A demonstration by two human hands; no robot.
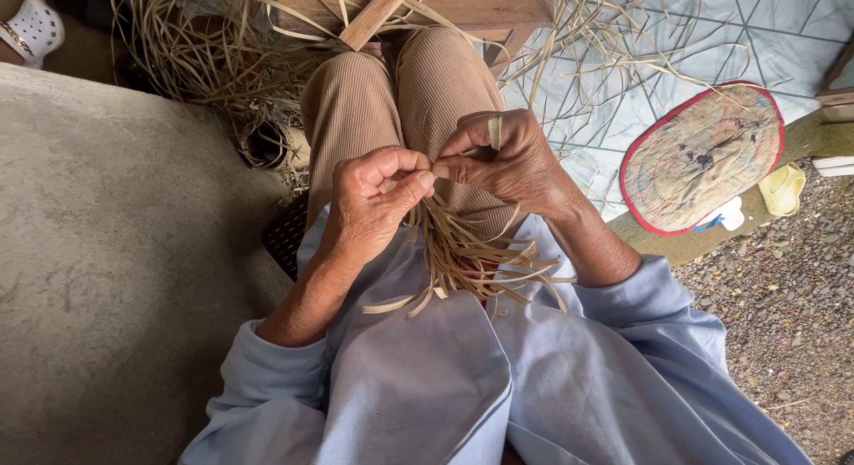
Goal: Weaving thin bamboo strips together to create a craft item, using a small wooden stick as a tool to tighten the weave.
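Head view: left hand (378, 194) and right hand (503, 158) meet over the lap, fingers pinched shut on one bundle of split reed strips (467, 256), its loose ends fanning across the thighs. No woven section shows yet, so most work seems left; loose strips (205, 47) lie heaped beyond the knees.

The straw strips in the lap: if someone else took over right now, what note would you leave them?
Left hand: pinched shut on the tops of the strips, thumb against fingers.
Right hand: pinching the same bundle where the two hands meet; one strip is looped over a finger.
The bundle hangs from the grip into the lap, ends fanned over the blue shirt.
More loose strips lie heaped on the floor ahead; a woven fan lies to the right.
Done: bundle gathered. Left: no weave shows yet.
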